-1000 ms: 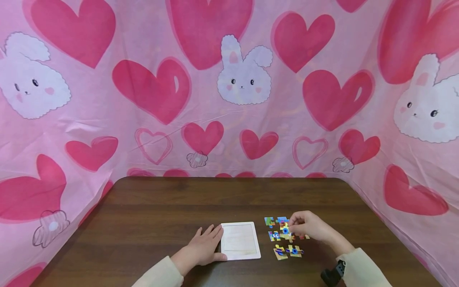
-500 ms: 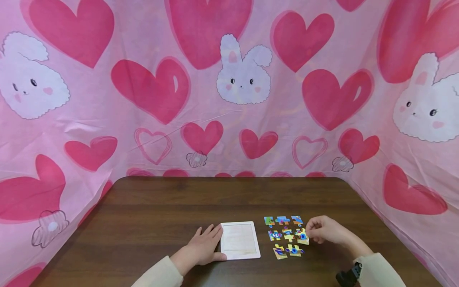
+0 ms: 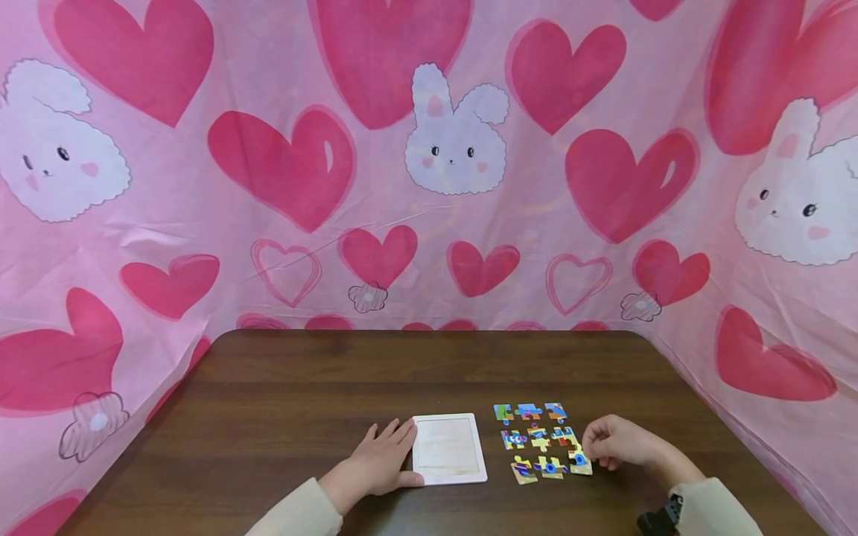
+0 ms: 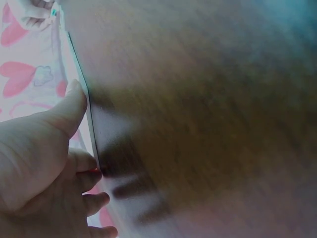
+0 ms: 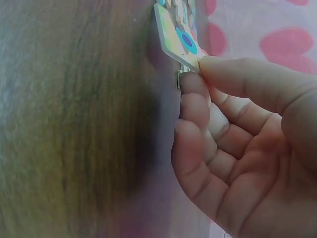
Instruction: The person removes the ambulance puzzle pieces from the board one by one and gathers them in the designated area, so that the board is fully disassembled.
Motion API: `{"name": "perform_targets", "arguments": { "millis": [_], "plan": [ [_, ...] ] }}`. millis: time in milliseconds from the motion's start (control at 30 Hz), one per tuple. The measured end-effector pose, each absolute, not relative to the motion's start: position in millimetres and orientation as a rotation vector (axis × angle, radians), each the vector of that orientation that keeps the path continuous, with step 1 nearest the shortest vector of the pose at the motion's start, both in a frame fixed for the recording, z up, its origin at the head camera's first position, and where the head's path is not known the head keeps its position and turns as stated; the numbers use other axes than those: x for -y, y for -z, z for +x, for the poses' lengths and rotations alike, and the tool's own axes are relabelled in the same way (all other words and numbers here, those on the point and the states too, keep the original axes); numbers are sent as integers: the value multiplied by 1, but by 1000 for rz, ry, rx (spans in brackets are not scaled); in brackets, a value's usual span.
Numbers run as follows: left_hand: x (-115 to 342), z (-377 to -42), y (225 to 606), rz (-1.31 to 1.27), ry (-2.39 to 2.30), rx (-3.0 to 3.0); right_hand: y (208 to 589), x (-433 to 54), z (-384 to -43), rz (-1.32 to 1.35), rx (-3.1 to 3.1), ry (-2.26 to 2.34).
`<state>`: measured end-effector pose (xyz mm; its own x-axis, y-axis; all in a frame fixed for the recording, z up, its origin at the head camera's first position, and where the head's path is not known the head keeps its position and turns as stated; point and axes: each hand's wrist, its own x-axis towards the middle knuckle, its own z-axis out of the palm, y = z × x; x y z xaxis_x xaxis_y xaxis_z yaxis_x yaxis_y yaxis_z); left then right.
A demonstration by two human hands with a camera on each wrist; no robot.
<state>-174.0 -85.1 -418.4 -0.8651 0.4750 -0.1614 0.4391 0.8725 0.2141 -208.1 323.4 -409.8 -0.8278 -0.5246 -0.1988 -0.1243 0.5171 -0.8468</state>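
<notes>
Thumb and fingers of my right hand (image 3: 620, 444) pinch the edge of a yellow puzzle piece (image 3: 579, 461) with a blue round spot. In the right wrist view the same puzzle piece (image 5: 179, 37) is tilted, its near corner held by the fingertips. Several other jigsaw pieces (image 3: 538, 438) lie in loose rows to its left, among them a piece with a blue ring (image 3: 550, 467). My left hand (image 3: 385, 460) lies spread at the left side of a white square frame (image 3: 449, 479), fingertips and thumb touching its edge.
The dark wooden table (image 3: 322, 387) carries everything. A pink cloth (image 3: 429, 223) printed with hearts and rabbits hangs behind it and along both sides. A black wrist device (image 3: 660, 516) sits at my right cuff.
My right hand has carried the yellow piece from the middle of the group to the right and nearer to me, beside the front row. The left hand and the frame have stayed put.
</notes>
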Motion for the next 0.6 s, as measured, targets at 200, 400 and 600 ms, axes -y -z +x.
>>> {"name": "perform_targets", "arguments": {
  "millis": [200, 400, 600],
  "plan": [
    [84, -175, 421, 691, -234, -2831, 414, -324, -209, -561, -2326, 1235],
    [84, -175, 421, 693, -226, -2834, 416, -323, -211, -556, -2340, 1200],
    [84, -175, 419, 692, -217, -2834, 413, -320, -214, -550, -2387, 1130]
  ]
}}
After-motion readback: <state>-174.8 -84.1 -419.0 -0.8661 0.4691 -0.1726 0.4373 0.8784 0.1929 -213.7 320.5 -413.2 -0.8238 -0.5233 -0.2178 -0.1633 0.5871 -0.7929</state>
